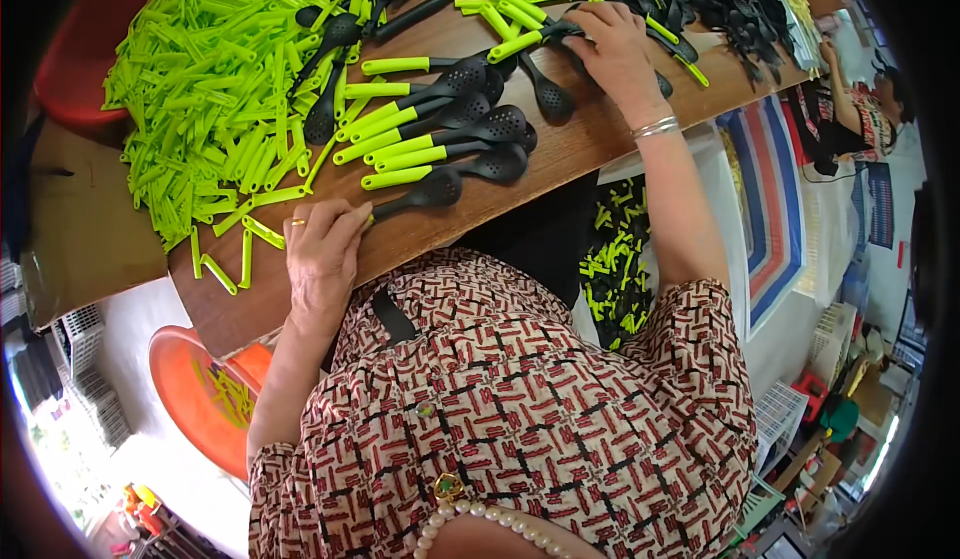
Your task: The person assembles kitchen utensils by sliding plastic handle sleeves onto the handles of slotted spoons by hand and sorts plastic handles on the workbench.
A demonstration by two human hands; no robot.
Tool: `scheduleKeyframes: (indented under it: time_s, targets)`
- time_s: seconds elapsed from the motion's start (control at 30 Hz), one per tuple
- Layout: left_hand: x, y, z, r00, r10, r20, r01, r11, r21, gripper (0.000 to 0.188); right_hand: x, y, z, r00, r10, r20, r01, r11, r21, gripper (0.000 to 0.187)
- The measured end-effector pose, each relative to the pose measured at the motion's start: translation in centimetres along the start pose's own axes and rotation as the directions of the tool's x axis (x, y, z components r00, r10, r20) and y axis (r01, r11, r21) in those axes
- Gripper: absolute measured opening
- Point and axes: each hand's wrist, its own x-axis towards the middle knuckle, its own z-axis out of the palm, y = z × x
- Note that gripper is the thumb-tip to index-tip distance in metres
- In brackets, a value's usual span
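Near the table's front edge, my left hand (325, 259) is closed around the handle of a black cooking spoon (435, 189), its head pointing right. A scrap of bright green shows at the fingers; the rest of that handle is hidden. Farther right, my right hand (612, 54) is curled over the black end of a green-handled kitchen utensil (520, 46); its head is partly under the fingers. Between my hands lies a row of green-handled black utensils, among them a slotted spoon (500, 124). Another black spoon (553, 97) lies just below my right hand.
A large heap of loose green handles (215, 69) covers the table's left side, beside a red basin (80, 69). Black utensil heads (730, 4) pile up at the back right. An orange basin (180, 389) stands below left. A co-worker (860, 109) is at the far right.
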Motion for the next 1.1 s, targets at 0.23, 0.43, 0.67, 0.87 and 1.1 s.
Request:
scheduleKeyframes:
  time_s: [0.23,0.43,0.67,0.87,1.1]
  targets:
    - [-1.7,-0.5,-0.8,0.998,-0.061,-0.008,0.061,0.998,-0.001,0.024,-0.5,-3.5,1.5,1.0,0.003,0.008,-0.003,0.996,-0.084,0.026]
    - [1.6,0.2,1.2,0.998,0.041,-0.045,-0.038,0.997,0.066,0.028,-1.2,-6.5,0.4,0.999,0.014,0.046,-0.011,0.997,-0.073,0.024]
    - [5.7,1.6,3.6,0.979,0.093,0.181,-0.143,0.946,0.292,0.062,-3.7,-0.9,-0.5,0.931,0.359,-0.067,-0.362,0.878,-0.312,0.053]
    - [9.7,1.6,6.9,0.964,0.179,0.196,-0.232,0.929,0.289,0.061,-2.6,4.2,1.2,0.967,0.23,-0.114,-0.249,0.949,-0.193,0.033]
    - [9.0,2.5,4.5,0.982,0.143,0.127,-0.165,0.969,0.186,0.065,5.9,5.7,3.2,0.94,-0.02,0.341,0.134,0.94,-0.313,0.035]
